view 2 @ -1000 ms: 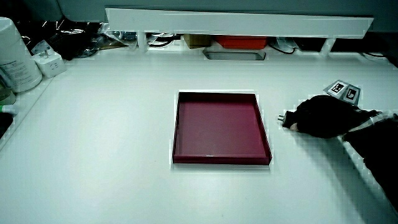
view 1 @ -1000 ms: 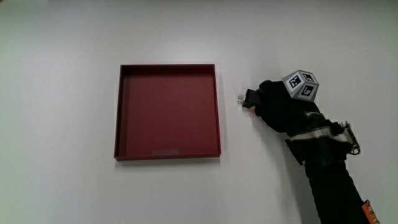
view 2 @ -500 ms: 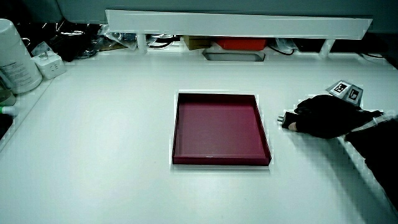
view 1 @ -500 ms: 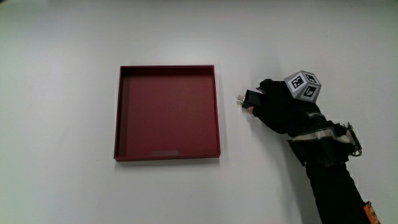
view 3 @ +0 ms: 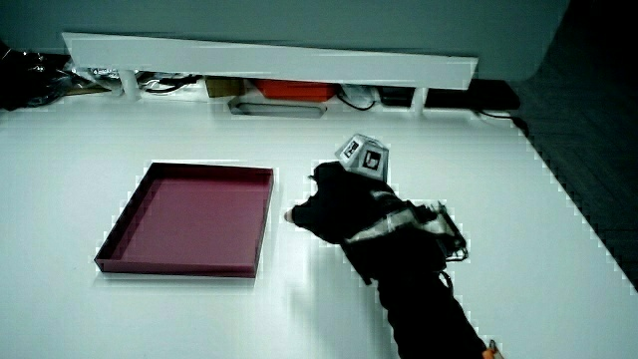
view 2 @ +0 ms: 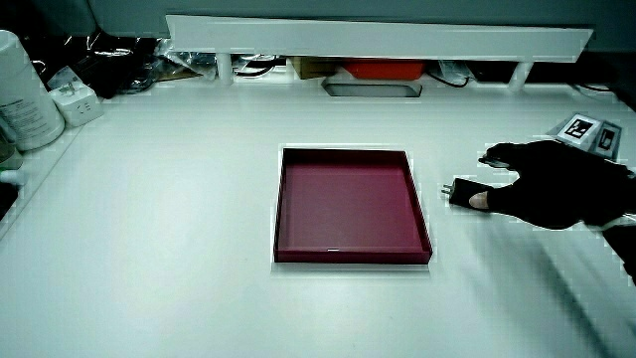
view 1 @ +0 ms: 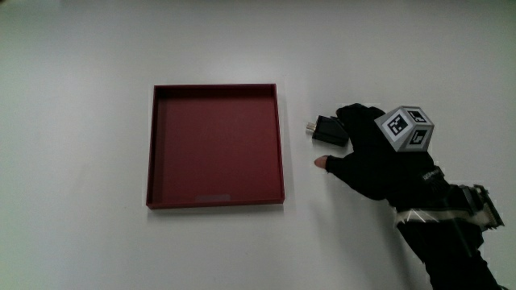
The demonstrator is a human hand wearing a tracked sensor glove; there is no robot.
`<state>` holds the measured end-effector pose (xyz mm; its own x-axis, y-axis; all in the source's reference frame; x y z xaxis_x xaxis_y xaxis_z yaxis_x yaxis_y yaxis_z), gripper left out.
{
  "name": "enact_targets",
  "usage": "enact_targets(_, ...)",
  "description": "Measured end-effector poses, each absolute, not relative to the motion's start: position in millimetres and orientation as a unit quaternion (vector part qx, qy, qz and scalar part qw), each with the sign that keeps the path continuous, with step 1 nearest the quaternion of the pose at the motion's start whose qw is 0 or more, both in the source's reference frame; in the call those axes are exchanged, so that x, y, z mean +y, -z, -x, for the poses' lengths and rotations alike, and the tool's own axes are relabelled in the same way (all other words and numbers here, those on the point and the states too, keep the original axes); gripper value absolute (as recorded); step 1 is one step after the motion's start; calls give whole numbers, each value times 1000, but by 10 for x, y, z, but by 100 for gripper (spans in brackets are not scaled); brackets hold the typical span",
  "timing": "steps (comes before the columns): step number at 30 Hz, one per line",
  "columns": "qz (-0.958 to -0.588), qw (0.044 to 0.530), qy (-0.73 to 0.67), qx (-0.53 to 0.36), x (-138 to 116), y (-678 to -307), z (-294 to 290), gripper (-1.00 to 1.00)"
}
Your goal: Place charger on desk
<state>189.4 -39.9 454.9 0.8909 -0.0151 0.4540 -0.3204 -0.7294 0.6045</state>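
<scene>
Red tray, white canister

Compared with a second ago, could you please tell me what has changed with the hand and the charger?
The hand has let go of the charger: its fingers, closed around it a second ago, are now spread, and the hand has drawn back a little toward the person. The charger lies on the desk beside the red tray, where it was. The tray has not moved.

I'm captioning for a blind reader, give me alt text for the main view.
A black-gloved hand with open fingers hovers beside a small black charger lying on the white desk, next to an empty red tray.
</scene>
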Motion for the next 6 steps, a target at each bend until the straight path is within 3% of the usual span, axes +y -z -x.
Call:
enact_targets(5, -900, 353, -209, -149, -175, -4448, -1812, -100)
enact_targets(6, -892, 355, -222, -172, -127, -4269, -1716, -100)
